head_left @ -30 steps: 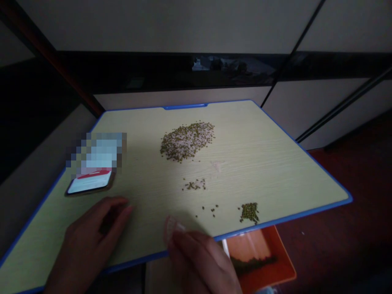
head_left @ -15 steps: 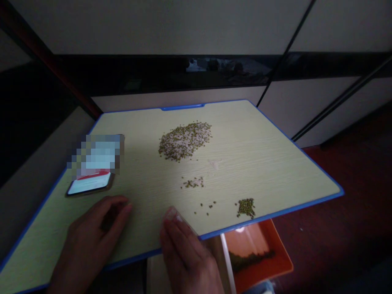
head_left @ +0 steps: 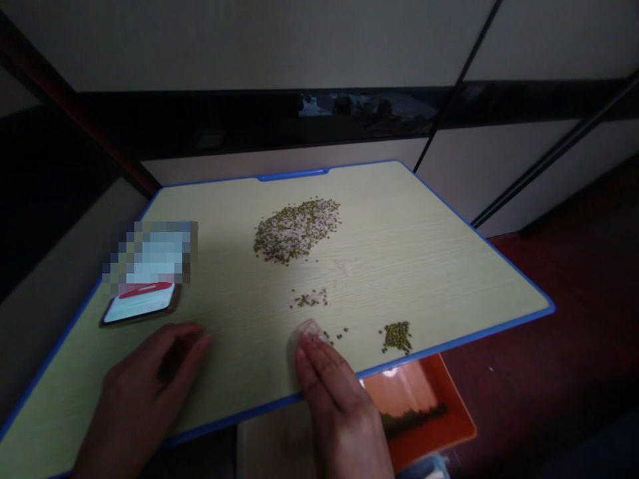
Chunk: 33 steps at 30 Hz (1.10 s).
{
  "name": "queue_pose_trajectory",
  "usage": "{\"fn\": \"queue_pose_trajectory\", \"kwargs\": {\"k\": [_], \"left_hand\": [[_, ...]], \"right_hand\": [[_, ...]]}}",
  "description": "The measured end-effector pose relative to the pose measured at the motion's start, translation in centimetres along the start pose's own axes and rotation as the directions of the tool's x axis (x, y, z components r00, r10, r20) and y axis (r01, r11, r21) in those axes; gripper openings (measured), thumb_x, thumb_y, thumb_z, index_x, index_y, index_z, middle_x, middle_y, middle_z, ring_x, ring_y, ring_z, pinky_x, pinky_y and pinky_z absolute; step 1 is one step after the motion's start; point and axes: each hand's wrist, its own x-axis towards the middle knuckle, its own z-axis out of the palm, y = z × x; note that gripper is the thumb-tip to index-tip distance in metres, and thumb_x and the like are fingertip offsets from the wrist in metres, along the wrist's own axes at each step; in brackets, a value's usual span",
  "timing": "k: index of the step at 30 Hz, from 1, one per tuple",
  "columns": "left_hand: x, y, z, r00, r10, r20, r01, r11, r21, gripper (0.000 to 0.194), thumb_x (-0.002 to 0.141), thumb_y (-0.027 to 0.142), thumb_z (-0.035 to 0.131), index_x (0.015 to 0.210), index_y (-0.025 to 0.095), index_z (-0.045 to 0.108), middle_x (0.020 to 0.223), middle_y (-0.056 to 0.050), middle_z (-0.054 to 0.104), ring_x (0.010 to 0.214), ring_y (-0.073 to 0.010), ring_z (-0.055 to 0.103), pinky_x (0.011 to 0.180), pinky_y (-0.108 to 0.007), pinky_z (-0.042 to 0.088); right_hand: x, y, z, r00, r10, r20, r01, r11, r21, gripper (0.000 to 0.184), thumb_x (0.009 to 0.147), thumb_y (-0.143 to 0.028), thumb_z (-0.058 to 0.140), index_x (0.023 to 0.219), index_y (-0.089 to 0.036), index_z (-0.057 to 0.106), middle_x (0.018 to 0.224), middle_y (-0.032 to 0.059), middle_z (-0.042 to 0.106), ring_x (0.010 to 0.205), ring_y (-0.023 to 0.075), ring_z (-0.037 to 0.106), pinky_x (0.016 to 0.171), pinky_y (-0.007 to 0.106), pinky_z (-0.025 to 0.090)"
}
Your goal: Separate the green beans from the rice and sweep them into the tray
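Note:
My right hand [head_left: 339,392] is closed, its fingertips pinching a small clear, plastic-like piece [head_left: 310,327] against the board near the front edge. A few loose green beans [head_left: 339,335] lie just beyond these fingertips. My left hand [head_left: 150,379] rests loosely curled on the board's left side, with nothing seen in it and a hollow between thumb and fingers. A large pile of green beans mixed with pale grains [head_left: 297,229] spreads over the board's far middle. Nearer lies a small mixed cluster [head_left: 310,298]. At the front right sits a little heap of green beans [head_left: 397,336].
The pale, wood-grained board [head_left: 424,246] has a blue rim. A phone [head_left: 142,307] with a lit, partly blurred screen lies on its left. Below the front edge stands an orange container [head_left: 434,392] with something green inside. Cabinet panels [head_left: 299,46] rise behind.
My right hand has moved right and slightly forward with the clear piece, to the loose green beans, some of which it now covers. The left hand stays almost still.

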Motion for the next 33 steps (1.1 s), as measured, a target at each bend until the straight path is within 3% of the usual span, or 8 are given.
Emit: {"fn": "queue_pose_trajectory", "kwargs": {"k": [9,16,21,28,33], "left_hand": [[-0.2,-1.9,0.6,1.000,0.015,-0.021,-0.015,1.000,0.011,0.029,0.070,0.051,0.049,0.077,0.025,0.061,0.071,0.000,0.068,0.060,-0.0168,0.062,0.056,-0.025,0.051],[-0.1,-2.9,1.2,0.999,0.026,-0.046,-0.025,1.000,0.016,0.027,0.071,0.049,0.049,0.078,0.026,0.062,0.074,0.001,0.069,0.064,-0.0171,0.064,0.059,-0.025,0.052],[0.3,-3.2,1.5,0.993,0.094,-0.078,-0.093,0.996,0.011,0.025,0.071,0.048,0.050,0.076,0.027,0.062,0.071,0.002,0.069,0.058,-0.0167,0.063,0.057,-0.025,0.053],[0.0,-3.5,1.4,0.996,0.075,-0.044,-0.074,0.997,0.029,0.026,0.072,0.048,0.050,0.079,0.027,0.062,0.074,0.002,0.069,0.065,-0.0172,0.064,0.061,-0.024,0.052],[0.2,-3.9,1.7,0.997,0.065,-0.041,-0.064,0.998,0.020,0.026,0.072,0.048,0.050,0.080,0.026,0.062,0.075,0.001,0.069,0.066,-0.0178,0.064,0.060,-0.025,0.051]], "right_hand": [[0.2,1.5,-0.6,0.998,0.031,-0.058,-0.033,0.999,-0.035,0.045,0.090,-0.005,0.033,0.125,-0.022,0.055,0.124,0.0044,0.060,0.114,0.0199,0.057,0.090,0.031,0.054],[0.8,2.0,-2.2,0.997,0.025,0.075,-0.013,0.988,-0.152,0.047,0.086,0.000,0.036,0.124,-0.020,0.056,0.125,0.0065,0.059,0.114,0.0225,0.057,0.088,0.033,0.056],[0.9,2.3,-2.7,0.999,0.005,0.034,0.002,0.981,-0.196,0.049,0.084,0.002,0.037,0.122,-0.022,0.058,0.121,0.0050,0.062,0.110,0.0225,0.060,0.087,0.033,0.056],[0.7,3.0,-3.1,1.000,-0.002,0.010,0.004,0.976,-0.217,0.046,0.086,0.000,0.037,0.122,-0.019,0.057,0.120,0.0081,0.062,0.111,0.0243,0.059,0.084,0.036,0.058],[0.5,3.1,-3.3,1.000,-0.028,0.008,0.029,0.987,-0.157,0.052,0.084,0.002,0.039,0.128,-0.024,0.049,0.121,0.0057,0.062,0.111,0.0238,0.059,0.086,0.034,0.056]]}}
